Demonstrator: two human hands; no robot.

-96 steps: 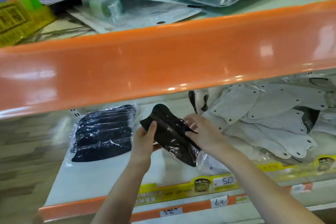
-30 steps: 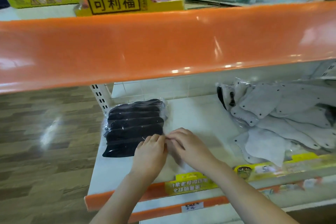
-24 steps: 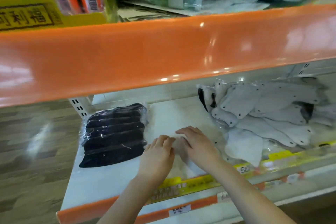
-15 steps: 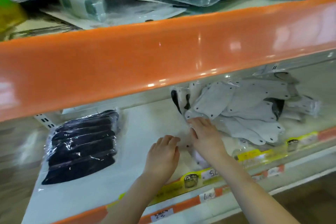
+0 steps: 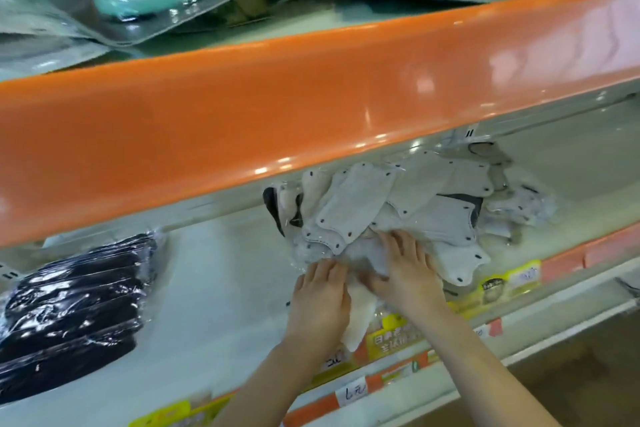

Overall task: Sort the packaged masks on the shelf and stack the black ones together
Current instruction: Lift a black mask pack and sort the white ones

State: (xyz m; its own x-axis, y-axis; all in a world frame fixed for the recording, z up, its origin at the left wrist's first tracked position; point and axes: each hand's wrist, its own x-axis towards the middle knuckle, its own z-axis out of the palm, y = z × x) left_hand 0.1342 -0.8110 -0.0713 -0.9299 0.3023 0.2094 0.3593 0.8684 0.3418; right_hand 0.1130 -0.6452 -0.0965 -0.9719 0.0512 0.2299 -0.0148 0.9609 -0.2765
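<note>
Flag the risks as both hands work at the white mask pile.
1. The white mask under the left hand overhangs the shelf edge and may slip off.
2. Black masks lie half buried in the white pile; the right hand might miss them or scatter others.

Both forearms reach fwd; left hand [image 5: 320, 302] & right hand [image 5: 405, 270] palm-down, fingers fairly straight.

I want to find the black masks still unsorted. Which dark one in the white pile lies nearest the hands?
The dark mask under the white packets, right of centre, just beyond the right hand. The other dark mask stands at the pile's left edge, farther from both hands.
</note>
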